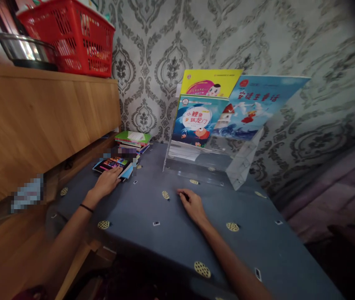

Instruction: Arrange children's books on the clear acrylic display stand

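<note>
My left hand (108, 180), with a dark band on its wrist, lies on a dark-covered book (110, 163) at the table's left side. Its fingers are stretched over the cover; whether the thumb grips the edge is hard to see. Under and beside that book are blue-edged books, partly blurred out. My right hand (192, 204) rests on the tablecloth with fingers loosely bent and nothing in them. Beyond it, a clear book stand (217, 164) holds a yellow book (208, 79), a small blue book with a fish on its cover (192, 118) and a larger blue book (264, 96).
A stack of books (133, 139) sits at the table's back left corner. A grey-blue tablecloth (177, 237) covers the table. Left of it stands a wooden cabinet (49, 116) carrying a red basket (71, 37) and a metal bowl (27, 46). Patterned wallpaper (152, 46) backs the table.
</note>
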A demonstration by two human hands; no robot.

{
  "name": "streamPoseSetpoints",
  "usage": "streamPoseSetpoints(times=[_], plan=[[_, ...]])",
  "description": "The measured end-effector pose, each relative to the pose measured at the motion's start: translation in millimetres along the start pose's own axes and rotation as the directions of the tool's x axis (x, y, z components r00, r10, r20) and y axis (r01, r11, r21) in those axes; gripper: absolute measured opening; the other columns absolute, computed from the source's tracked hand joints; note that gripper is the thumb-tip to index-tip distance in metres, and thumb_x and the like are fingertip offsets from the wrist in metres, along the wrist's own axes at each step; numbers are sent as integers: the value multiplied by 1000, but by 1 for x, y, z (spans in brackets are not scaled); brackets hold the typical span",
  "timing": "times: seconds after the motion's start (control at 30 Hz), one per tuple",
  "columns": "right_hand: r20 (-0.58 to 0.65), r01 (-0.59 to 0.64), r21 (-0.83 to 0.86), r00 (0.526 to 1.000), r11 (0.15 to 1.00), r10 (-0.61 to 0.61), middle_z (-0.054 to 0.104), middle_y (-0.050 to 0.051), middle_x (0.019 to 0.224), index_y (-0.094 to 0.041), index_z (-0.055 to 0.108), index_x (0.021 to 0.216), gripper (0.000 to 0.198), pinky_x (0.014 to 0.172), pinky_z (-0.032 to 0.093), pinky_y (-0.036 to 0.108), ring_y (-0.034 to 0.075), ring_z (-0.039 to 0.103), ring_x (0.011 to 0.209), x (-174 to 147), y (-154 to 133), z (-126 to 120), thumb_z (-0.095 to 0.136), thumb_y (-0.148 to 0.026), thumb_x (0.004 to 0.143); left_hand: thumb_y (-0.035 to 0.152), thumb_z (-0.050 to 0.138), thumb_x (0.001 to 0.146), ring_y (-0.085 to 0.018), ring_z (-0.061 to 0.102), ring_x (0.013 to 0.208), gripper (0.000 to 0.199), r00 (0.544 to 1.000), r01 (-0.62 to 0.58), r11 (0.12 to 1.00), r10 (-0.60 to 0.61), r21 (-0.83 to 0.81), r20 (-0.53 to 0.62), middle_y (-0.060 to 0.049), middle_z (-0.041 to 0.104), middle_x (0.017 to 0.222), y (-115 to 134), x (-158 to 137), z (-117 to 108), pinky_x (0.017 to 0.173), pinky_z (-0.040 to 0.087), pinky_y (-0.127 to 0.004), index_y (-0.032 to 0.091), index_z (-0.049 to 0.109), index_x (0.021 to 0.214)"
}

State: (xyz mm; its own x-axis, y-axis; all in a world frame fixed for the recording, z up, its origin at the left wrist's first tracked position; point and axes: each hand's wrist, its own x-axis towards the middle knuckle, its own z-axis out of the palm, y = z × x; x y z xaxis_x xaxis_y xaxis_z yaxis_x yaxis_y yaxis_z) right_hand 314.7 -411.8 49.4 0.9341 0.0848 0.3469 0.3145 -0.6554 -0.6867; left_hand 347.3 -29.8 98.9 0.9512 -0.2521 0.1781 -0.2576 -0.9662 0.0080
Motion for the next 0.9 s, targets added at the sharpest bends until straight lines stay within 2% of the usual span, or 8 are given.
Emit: streamPoseSetpoints(times=[0.13,0.23,0.33,0.57,0.9], plan=[[7,-7,-12,1000,1000,7,78,8,101,-22,76,98,31,87,54,39,25,71,93,1,-1,0,48,-29,87,23,43,98,-26,54,137,46,1000,5,999,-5,-41,17,-15,55,149,0,2,-8,113,42,-38,14,55,142],[12,7,-21,1000,1000,-7,78,8,99,-22,76,99,31,85,54,38,24,71,92,0,-1,0,48,-27,86,24,41,100,-28,65,122,39,999,51,997,-50,-56,5,-15,68,134,-1,4,-12,104,49,-39,18,63,131],[9,17,-27,1000,999,-17,78,8,99,-21,76,99,31,84,54,37,24,71,92,1,0,1,48,-27,86,25,37,101,-28,70,112,38,996,82,995,-84,-57,-33,-14,74,121,-1,4,-12,97,51,-39,20,65,125],[6,31,-51,1000,998,-31,78,6,96,-22,76,96,28,85,53,37,24,70,90,3,-1,2,50,-25,85,29,39,102,-26,71,101,34,986,113,987,-125,-112,-106,-11,76,110,-2,3,-10,85,51,-32,21,67,118],[19,45,-63,999,997,-44,78,7,98,-22,76,95,28,86,52,37,24,70,91,5,-2,4,50,-24,85,31,39,100,-21,68,94,31,958,126,954,-188,-271,-217,-7,76,99,-13,7,-12,80,47,-26,21,69,105]])
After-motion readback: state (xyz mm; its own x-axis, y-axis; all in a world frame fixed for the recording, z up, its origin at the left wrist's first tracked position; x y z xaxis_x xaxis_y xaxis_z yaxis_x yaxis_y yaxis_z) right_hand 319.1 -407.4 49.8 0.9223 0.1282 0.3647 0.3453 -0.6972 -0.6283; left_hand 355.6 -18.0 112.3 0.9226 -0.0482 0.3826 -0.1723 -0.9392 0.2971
